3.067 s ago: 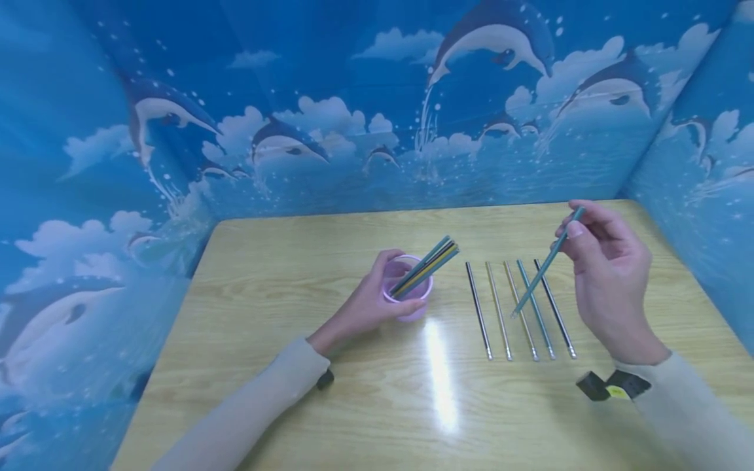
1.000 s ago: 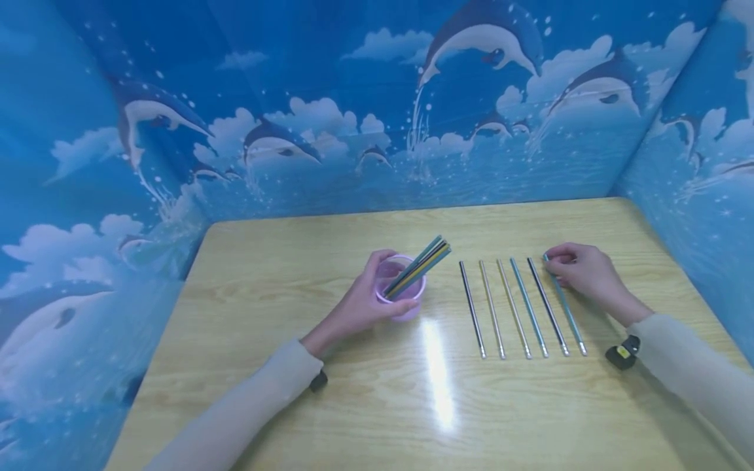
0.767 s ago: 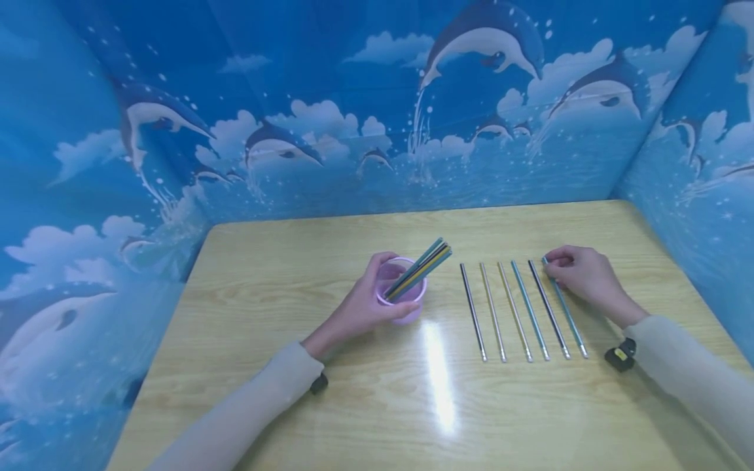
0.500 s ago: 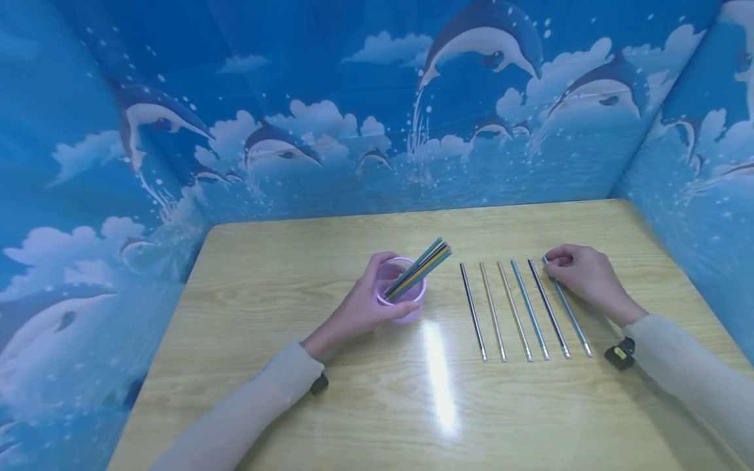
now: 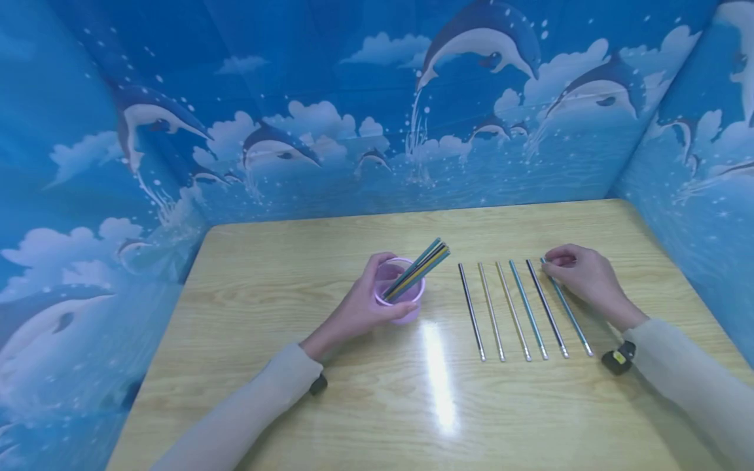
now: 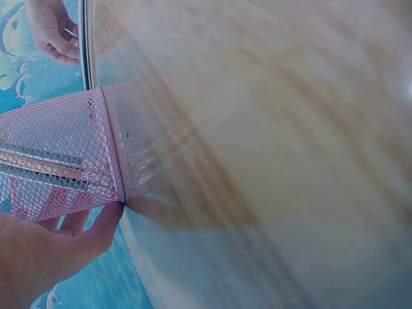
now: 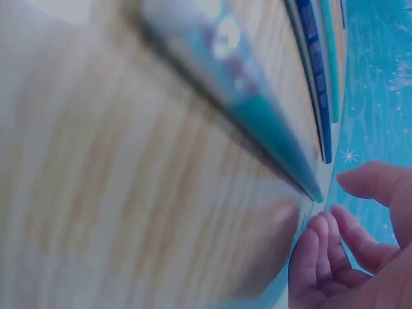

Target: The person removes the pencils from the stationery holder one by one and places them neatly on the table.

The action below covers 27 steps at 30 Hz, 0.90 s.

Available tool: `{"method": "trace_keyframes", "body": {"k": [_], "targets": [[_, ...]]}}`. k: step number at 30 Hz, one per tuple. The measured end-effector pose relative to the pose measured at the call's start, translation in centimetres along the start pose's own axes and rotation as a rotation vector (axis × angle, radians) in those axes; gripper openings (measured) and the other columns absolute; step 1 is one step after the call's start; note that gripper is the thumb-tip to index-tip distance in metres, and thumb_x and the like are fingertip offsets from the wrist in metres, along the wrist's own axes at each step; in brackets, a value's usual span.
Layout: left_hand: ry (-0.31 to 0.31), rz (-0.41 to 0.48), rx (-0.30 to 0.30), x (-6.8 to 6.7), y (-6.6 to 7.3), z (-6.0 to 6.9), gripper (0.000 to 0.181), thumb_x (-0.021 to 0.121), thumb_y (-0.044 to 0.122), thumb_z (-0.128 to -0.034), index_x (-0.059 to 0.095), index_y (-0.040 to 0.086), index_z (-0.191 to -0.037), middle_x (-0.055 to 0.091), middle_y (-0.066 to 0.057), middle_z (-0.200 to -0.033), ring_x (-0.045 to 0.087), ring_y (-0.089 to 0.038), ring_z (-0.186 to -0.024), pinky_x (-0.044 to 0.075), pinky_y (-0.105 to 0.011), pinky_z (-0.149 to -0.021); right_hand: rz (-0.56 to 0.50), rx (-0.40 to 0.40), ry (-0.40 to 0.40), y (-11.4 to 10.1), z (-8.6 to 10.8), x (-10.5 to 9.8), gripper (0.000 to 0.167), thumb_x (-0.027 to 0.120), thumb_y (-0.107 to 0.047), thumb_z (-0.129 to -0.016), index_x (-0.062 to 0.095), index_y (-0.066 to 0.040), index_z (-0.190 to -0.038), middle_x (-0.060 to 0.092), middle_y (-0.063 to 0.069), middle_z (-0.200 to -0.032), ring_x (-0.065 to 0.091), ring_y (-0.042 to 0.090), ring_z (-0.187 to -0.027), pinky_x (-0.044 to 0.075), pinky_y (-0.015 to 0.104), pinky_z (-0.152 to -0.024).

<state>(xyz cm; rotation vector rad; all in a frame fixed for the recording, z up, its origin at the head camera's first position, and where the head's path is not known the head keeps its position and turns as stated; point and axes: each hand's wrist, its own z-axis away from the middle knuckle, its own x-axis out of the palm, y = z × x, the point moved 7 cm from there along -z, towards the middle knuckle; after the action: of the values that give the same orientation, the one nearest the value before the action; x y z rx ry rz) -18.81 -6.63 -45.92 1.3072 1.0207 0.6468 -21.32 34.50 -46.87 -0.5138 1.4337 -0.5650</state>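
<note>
My left hand (image 5: pixel 366 294) is wrapped round a pink mesh pencil cup (image 6: pixel 58 148), fingers on its far side and thumb near the rim. Several pencils (image 5: pixel 417 271) in teal, yellow and dark colours lean out of the cup to the right. Right of it, pencils lie in a row, eraser ends toward me. At the row's right end is a teal pencil (image 5: pixel 570 311), slightly more slanted than its neighbour. My right hand (image 5: pixel 583 278) is at its far tip. In the right wrist view, thumb and fingers (image 7: pixel 351 232) stand apart, close beside that tip, without pinching it.
The other pencils in the row include a black one (image 5: pixel 472 311), two pale ones, another teal pencil (image 5: pixel 528 309) and a dark blue one (image 5: pixel 548 309). The wood-grain table (image 5: pixel 265 281) is enclosed by dolphin-print cloth walls (image 5: pixel 330 131) at the back and sides.
The teal pencil, held in the air by my right hand 3.1 s ago, now lies at the row's right end. Its eraser end has lately swung slightly right. My left hand keeps its hold.
</note>
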Motion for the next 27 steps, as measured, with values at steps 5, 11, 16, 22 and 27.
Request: {"method": "trace_keyframes", "body": {"k": [5, 11, 16, 22, 27], "targets": [[-0.004, 0.013, 0.007, 0.0, 0.1, 0.2, 0.088, 0.095, 0.021, -0.0867, 0.041, 0.026, -0.155, 0.061, -0.003, -0.147, 0.062, -0.029, -0.135, 0.053, -0.052, -0.112, -0.044, 0.011, 0.078, -0.2, 0.5, -0.3, 0.046, 0.07, -0.035, -0.108, 0.068, 0.004, -0.132, 0.072, 0.025, -0.122, 0.069, 0.035, -0.107, 0.053, 0.034, -0.086], [-0.008, 0.019, 0.005, 0.0, 0.1, 0.1, 0.088, 0.095, 0.021, -0.0873, 0.04, 0.027, -0.156, 0.061, -0.001, -0.147, 0.06, -0.032, -0.137, 0.053, -0.053, -0.111, -0.219, 0.002, 0.151, -1.6, 1.7, -0.9, 0.048, 0.068, -0.035, -0.109, 0.064, 0.001, -0.14, 0.069, 0.006, -0.12, 0.059, 0.001, -0.099, 0.048, 0.01, -0.078], [-0.002, 0.012, 0.003, 0.0, 0.2, 0.2, 0.087, 0.095, 0.022, -0.0877, 0.041, 0.028, -0.156, 0.061, -0.001, -0.147, 0.06, -0.031, -0.137, 0.053, -0.053, -0.112, -0.465, -0.017, 0.218, -3.2, 2.8, -1.3, 0.032, 0.068, -0.028, -0.111, 0.06, -0.018, -0.14, 0.065, -0.011, -0.118, 0.061, 0.003, -0.106, 0.051, 0.007, -0.084], [0.007, 0.005, 0.005, -0.1, 0.3, 0.1, 0.087, 0.095, 0.022, -0.0873, 0.041, 0.028, -0.155, 0.061, -0.001, -0.146, 0.061, -0.029, -0.136, 0.053, -0.05, -0.112, -0.876, -0.105, 0.249, -6.7, 3.5, -1.0, 0.023, 0.07, -0.008, -0.107, 0.066, -0.011, -0.13, 0.071, -0.002, -0.11, 0.069, 0.008, -0.099, 0.057, 0.013, -0.09], [0.0, 0.012, 0.003, 0.0, 0.3, 0.0, 0.087, 0.095, 0.022, -0.0877, 0.041, 0.025, -0.156, 0.061, -0.002, -0.146, 0.062, -0.03, -0.136, 0.053, -0.047, -0.112, -0.959, -0.153, 0.208, -9.7, 4.0, 0.3, 0.021, 0.069, -0.004, -0.107, 0.067, -0.004, -0.128, 0.069, 0.002, -0.107, 0.07, 0.013, -0.097, 0.059, 0.017, -0.091]]}}
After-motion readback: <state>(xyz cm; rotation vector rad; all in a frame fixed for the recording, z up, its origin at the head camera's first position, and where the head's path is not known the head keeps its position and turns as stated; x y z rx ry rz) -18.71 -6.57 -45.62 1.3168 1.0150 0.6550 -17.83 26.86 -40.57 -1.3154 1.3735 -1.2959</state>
